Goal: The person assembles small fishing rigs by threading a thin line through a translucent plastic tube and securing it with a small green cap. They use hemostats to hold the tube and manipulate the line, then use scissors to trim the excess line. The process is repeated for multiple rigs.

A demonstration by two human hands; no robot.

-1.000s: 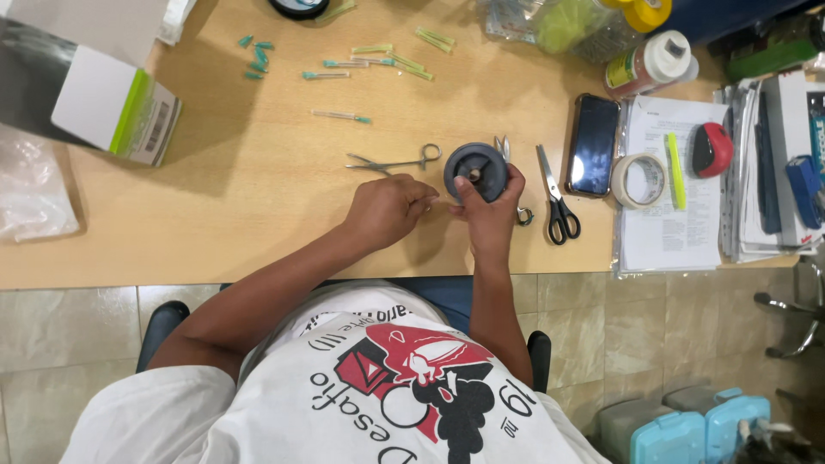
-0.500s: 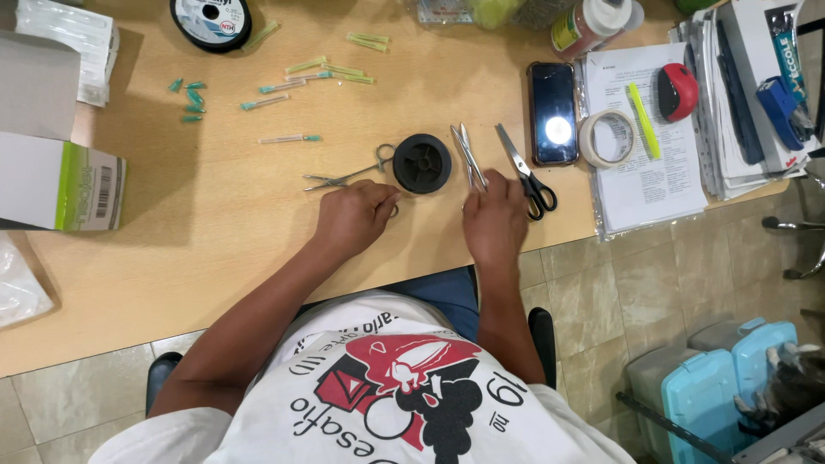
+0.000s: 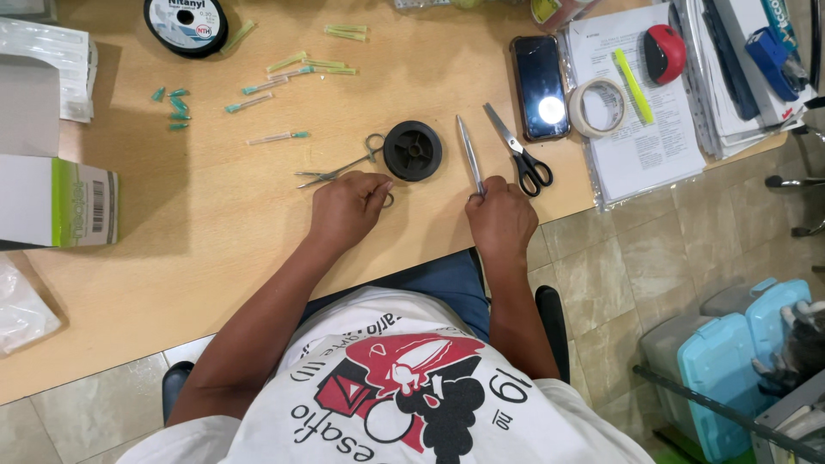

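My left hand [image 3: 348, 206] rests on the wooden desk [image 3: 215, 232], fingers curled over one ring handle of the metal forceps [image 3: 337, 169], whose tips point left. A black spool [image 3: 412, 150] lies just beyond, between my hands and touched by neither. My right hand [image 3: 500, 219] pinches the near end of the slim metal tweezers [image 3: 469, 153], which lie flat and point away from me. Black-handled scissors [image 3: 518, 157] lie right of the tweezers.
A phone [image 3: 540, 86], tape roll [image 3: 599, 107], papers [image 3: 644, 137], a yellow marker [image 3: 633, 73] and a red object [image 3: 664, 53] sit at the right. Green-capped needles [image 3: 292, 64] and a line spool [image 3: 185, 24] lie farther back. Boxes [image 3: 56, 202] stand left. A blue case [image 3: 739, 344] sits on the floor.
Both hands left the black spool and drew back toward me. My right hand moved onto the tweezers' end, my left onto the forceps handle.
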